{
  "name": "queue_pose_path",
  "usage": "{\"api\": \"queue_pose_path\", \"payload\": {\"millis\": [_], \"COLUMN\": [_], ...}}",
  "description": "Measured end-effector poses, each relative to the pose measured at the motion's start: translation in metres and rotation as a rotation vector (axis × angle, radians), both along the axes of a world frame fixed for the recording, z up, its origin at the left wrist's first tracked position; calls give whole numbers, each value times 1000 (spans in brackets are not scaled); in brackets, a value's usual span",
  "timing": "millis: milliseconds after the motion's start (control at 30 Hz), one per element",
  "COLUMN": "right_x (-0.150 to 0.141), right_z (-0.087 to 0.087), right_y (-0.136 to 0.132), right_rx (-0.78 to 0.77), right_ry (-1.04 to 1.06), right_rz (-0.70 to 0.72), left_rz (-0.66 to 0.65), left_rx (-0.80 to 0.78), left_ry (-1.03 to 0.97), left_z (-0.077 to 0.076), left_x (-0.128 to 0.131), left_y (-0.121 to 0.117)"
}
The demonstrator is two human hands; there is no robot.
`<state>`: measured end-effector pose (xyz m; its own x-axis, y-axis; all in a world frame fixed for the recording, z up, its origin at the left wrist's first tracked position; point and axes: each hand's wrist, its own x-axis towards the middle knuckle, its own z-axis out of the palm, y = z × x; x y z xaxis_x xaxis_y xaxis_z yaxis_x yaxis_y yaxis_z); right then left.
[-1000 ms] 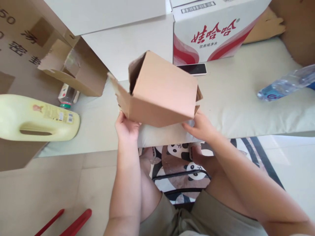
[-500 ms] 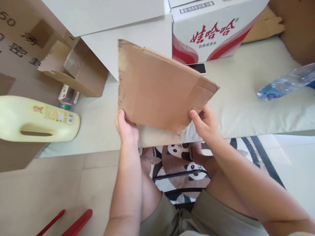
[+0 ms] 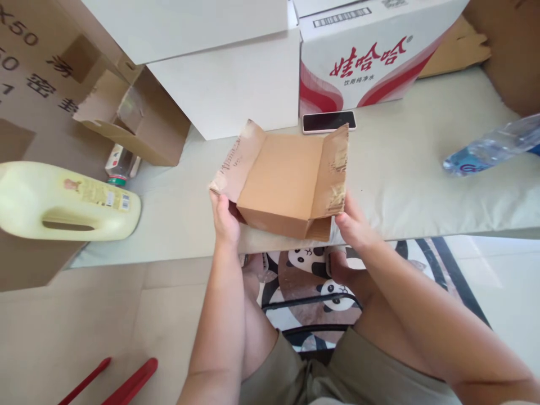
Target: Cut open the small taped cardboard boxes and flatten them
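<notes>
A small brown cardboard box (image 3: pixel 287 183) rests at the near edge of a pale cushioned surface (image 3: pixel 405 169), its side flaps standing up left and right. My left hand (image 3: pixel 225 216) grips the box's left side under the left flap. My right hand (image 3: pixel 352 225) holds the right side by the tape-marked right flap. A black phone (image 3: pixel 329 121) lies flat just behind the box.
A white-and-red printed carton (image 3: pixel 371 56) and a plain white box (image 3: pixel 223 84) stand behind. A yellow jug (image 3: pixel 63 199), a small bottle (image 3: pixel 120 166) and an open brown carton (image 3: pixel 135 118) lie left. A clear water bottle (image 3: pixel 493 146) lies right. Red handles (image 3: pixel 122 382) lie on the floor.
The box was held up and turned over in both hands; now it sits lower on the cushion edge with its flaps open upward.
</notes>
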<state>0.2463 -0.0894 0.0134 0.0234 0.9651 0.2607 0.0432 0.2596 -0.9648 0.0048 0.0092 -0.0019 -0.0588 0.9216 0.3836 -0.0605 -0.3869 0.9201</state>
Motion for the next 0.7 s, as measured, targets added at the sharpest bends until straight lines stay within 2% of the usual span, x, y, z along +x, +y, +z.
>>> {"api": "queue_pose_path", "payload": {"millis": [100, 167, 300, 467, 567, 700], "right_x": [-3, -5, -6, 4, 9, 15], "right_z": [-2, -2, 3, -5, -15, -15], "right_y": [0, 0, 2, 6, 6, 3], "right_rx": [-26, -70, -208, -322, -308, -205], "right_ry": [-13, 2, -9, 95, 173, 225], "right_rz": [-63, -119, -347, -541, -546, -444], "left_rz": [-61, -55, -17, -148, -128, 72], "left_rx": [-34, -76, -149, -362, -451, -376], "left_ry": [13, 18, 60, -82, -91, 90], "left_z": [-2, 0, 10, 18, 15, 5], "left_x": [-1, 0, -1, -6, -10, -18], "left_y": [-2, -4, -9, -12, -6, 5]}}
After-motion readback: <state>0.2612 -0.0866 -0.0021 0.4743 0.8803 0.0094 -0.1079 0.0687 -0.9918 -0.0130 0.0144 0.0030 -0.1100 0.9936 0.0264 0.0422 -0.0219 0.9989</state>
